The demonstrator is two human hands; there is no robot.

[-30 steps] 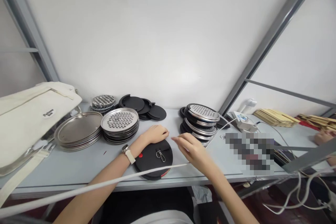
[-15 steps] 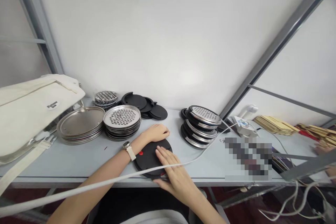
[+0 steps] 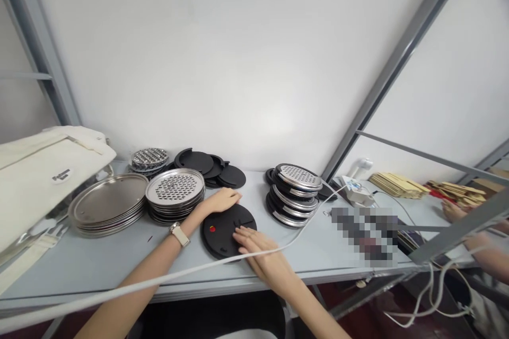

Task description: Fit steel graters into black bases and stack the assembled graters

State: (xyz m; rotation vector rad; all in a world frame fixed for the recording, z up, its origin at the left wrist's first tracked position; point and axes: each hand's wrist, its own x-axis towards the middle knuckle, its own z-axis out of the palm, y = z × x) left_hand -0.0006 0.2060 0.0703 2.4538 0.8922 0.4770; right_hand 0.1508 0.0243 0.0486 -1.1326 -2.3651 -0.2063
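Note:
A round black disc (image 3: 222, 230) with a red spot near its left side and small raised or slotted marks lies on the grey table before me. Across its far left edge reaches my left hand (image 3: 221, 201), wearing a watch with a pale strap. That hand's fingers extend to the right, its fingertips partly turned from view. My right hand (image 3: 262, 254) rests with outstretched fingers on the disc's right side. Left of the disc stands a stack of round metal grater plates (image 3: 175, 186). To the right are stacked black discs with metal plates (image 3: 294, 196).
Plain metal plates (image 3: 109, 198) are stacked beside a cream bag (image 3: 51, 169). Several black discs (image 3: 199, 162) lie along the wall. A white cable (image 3: 186, 270) crosses low in front of me. Farther right are a power strip (image 3: 356, 190), wooden pieces (image 3: 397, 185) and another person's hand (image 3: 453, 211).
The view has shifted slightly. My right hand has slid toward the disc's right edge, and my left hand has moved toward its far edge, exposing more of the disc's face.

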